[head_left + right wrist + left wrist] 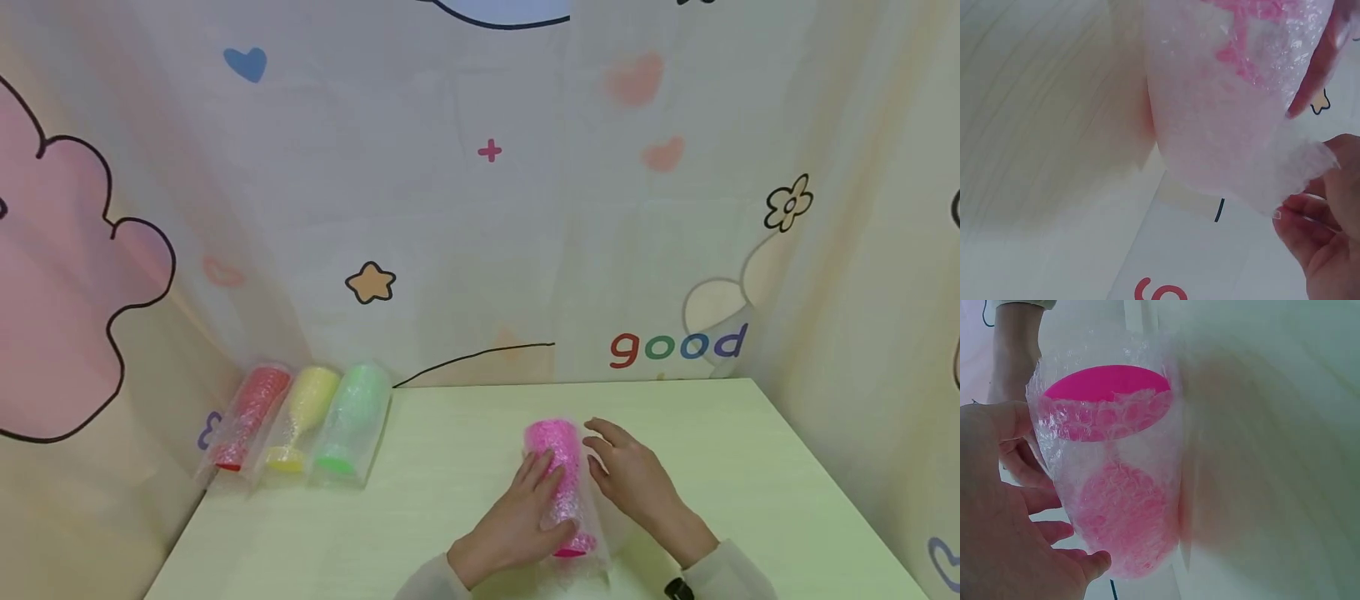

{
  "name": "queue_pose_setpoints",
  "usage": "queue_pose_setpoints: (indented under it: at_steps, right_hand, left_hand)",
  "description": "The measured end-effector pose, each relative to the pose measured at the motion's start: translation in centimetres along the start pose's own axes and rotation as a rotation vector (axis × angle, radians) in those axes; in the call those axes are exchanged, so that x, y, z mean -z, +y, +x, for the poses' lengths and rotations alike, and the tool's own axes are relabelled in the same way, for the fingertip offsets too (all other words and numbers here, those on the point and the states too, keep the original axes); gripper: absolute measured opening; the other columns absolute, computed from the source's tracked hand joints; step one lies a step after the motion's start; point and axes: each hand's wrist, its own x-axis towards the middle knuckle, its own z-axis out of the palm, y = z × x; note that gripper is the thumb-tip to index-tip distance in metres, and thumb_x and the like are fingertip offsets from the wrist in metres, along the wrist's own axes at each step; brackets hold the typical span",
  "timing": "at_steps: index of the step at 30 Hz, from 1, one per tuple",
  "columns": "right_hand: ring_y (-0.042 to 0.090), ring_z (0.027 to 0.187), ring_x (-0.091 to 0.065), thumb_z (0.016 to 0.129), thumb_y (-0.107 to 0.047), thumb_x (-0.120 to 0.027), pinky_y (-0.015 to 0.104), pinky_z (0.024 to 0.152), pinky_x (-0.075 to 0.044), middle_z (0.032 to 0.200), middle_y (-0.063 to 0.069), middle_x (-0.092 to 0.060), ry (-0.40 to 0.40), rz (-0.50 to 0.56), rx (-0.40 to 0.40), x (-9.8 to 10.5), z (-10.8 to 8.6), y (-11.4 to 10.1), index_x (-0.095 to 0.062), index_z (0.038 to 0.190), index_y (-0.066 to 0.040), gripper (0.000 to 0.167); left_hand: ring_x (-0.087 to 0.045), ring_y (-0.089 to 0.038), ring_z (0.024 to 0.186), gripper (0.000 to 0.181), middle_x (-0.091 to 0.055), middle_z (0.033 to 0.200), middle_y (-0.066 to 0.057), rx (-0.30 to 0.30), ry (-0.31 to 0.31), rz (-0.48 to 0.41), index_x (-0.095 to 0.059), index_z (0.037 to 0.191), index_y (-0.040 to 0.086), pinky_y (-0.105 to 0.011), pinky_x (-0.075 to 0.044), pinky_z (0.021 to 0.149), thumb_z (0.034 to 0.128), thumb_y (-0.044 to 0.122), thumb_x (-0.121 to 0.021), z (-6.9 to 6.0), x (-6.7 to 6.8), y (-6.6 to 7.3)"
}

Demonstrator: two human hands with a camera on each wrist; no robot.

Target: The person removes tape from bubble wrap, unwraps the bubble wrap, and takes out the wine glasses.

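A pink goblet (pixel 567 483) lies on the table with bubble wrap around it. Its bright pink round foot (pixel 1109 386) faces the near side. My left hand (pixel 517 521) rests on the wrapped goblet from the left, fingers spread and thumb near the foot. On the goblet's right side is my right hand (pixel 637 479). In the right wrist view, the right hand (pixel 1329 219) pinches a loose edge of the bubble wrap (pixel 1300 172) between thumb and fingers. Part of the goblet is hidden beneath the left hand.
Left of the hands, at the table's back left corner, lie three wrapped goblets side by side: red (pixel 258 408), yellow (pixel 311 404) and green (pixel 356 417). A printed curtain (pixel 465 217) stands behind the pale table (pixel 420 483).
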Motion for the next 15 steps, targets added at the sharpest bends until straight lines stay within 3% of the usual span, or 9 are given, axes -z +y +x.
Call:
queue_pose_setpoints:
  at_steps: [4, 10, 15]
  right_hand:
    - [0.026, 0.098, -0.071, 0.078, -0.008, -0.080, 0.037, 0.079, -0.060, 0.122, 0.012, -0.067, -0.020, 0.003, 0.081, -0.1, 0.2, 0.0, -0.071, 0.108, -0.002, 0.032]
    - [0.031, 0.088, -0.072, 0.084, -0.011, -0.074, 0.042, 0.078, -0.060, 0.133, 0.018, -0.061, -0.202, 0.034, -0.042, -0.1, 0.1, -0.2, -0.067, 0.118, -0.001, 0.036]
    - [0.036, 0.098, -0.070, 0.087, -0.015, -0.072, 0.047, 0.082, -0.058, 0.137, 0.021, -0.058, -0.295, 0.003, -0.095, -0.1, -0.2, 0.1, -0.064, 0.123, 0.000, 0.040]
  left_hand:
    - [-0.009, -0.031, 0.154, 0.075, -0.013, 0.166, -0.010, -0.014, 0.017, 0.076, -0.026, 0.156, 0.009, -0.044, -0.025, 0.122, 0.0966, 0.053, -0.044, 1.1, 0.1, 0.3]
    - [-0.005, -0.025, 0.155, 0.082, -0.008, 0.167, -0.008, 0.015, -0.007, 0.115, -0.020, 0.157, 0.008, -0.039, -0.019, 0.124, 0.0954, 0.057, -0.045, 2.1, -0.6, 0.5]
    - [-0.004, -0.024, 0.155, 0.084, -0.009, 0.167, -0.008, 0.028, -0.011, 0.116, -0.020, 0.157, 0.007, -0.038, -0.018, 0.125, 0.0950, 0.058, -0.045, 1.9, -0.6, 0.5]
